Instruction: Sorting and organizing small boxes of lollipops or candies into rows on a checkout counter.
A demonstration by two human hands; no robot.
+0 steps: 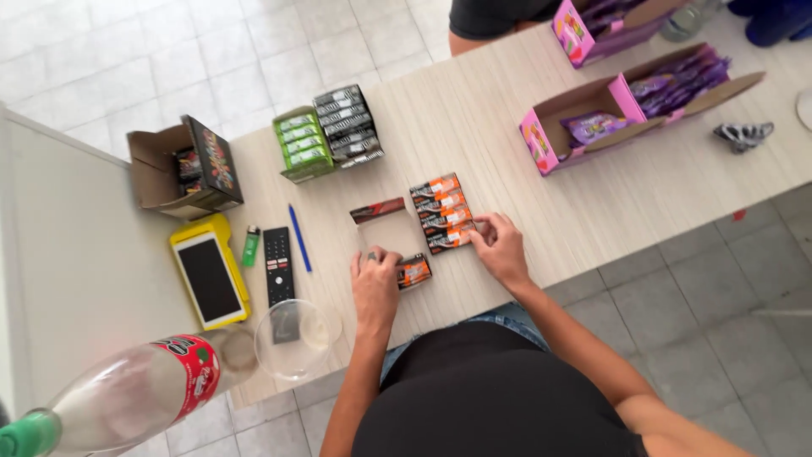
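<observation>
My left hand [375, 286] rests on the near edge of a small open cardboard box [392, 230] and pinches one orange-and-black snack bar [414, 271]. My right hand [501, 245] touches the near end of a row of several like bars [441, 212] lying beside the box on the light wooden table [499, 127]. The box's dark red flap [378, 209] stands at its far side.
On the left lie a blue pen [299, 237], a black remote [277, 266], a green lighter [250, 245], a yellow-cased tablet [210, 271], a glass bowl [296, 338] and a plastic bottle [127, 393]. Green [303, 144] and black packs [347, 125], a brown carton [182, 165] and pink boxes [592, 118] stand farther back.
</observation>
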